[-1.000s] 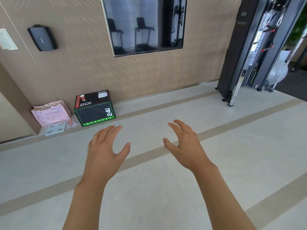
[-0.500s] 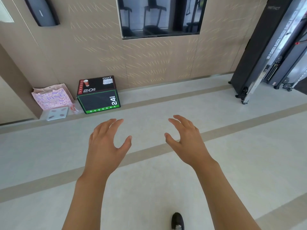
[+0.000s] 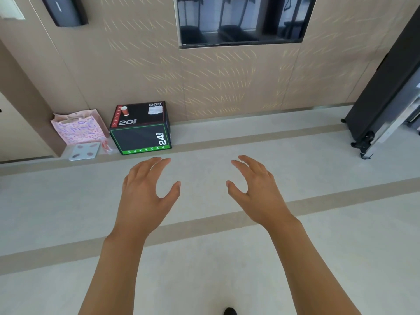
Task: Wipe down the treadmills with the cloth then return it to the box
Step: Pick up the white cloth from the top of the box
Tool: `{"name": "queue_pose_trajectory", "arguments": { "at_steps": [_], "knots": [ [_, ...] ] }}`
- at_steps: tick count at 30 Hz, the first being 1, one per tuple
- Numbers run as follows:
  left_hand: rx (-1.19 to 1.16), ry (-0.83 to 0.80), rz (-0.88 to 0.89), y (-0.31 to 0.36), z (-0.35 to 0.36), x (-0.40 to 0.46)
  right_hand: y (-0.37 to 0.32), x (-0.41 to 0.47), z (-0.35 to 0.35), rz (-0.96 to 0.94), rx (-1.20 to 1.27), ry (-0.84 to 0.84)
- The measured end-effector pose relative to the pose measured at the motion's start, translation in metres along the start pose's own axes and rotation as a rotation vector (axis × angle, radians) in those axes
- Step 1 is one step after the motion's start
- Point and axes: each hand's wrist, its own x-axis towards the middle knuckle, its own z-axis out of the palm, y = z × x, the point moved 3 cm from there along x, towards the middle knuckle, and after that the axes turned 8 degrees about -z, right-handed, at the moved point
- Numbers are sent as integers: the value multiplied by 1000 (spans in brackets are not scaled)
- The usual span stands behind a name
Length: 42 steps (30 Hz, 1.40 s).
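Over that last second we closed in on the box, so pickup was near. Our left hand and right hand hung spread, holding nothing. The cloth lay crumpled on the box's top right corner; no clear long axis showed.

The treadmills are seen only as dim reflections, cut off by the top edge. The black machine at the right is cropped. Small print on the box cannot be read.
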Motion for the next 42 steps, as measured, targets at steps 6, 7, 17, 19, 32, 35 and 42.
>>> {"name": "queue_pose_trajectory", "arguments": {
  "at_steps": [6,7,17,19,32,35,42],
  "knots": [
    [8,-5,-9,26,38,60,51,69,-7,-20,37,-29],
    [6,-6,-13,28,42,68,57,77,-7,-20,48,-33],
    [2,-6,-20,16,88,167,107,174,14,-21,64,-67],
    [-8,-7,-18,7,97,194,113,199,21,-20,51,-63],
    [-7,-26,14,-88,112,424,94,438,84,-44,7,-50],
    [23,-4,36,-112,108,473,83,491,101,-60,12,-44],
    [45,19,-4,-161,111,553,74,580,135,-71,4,-86]
  ]
}}
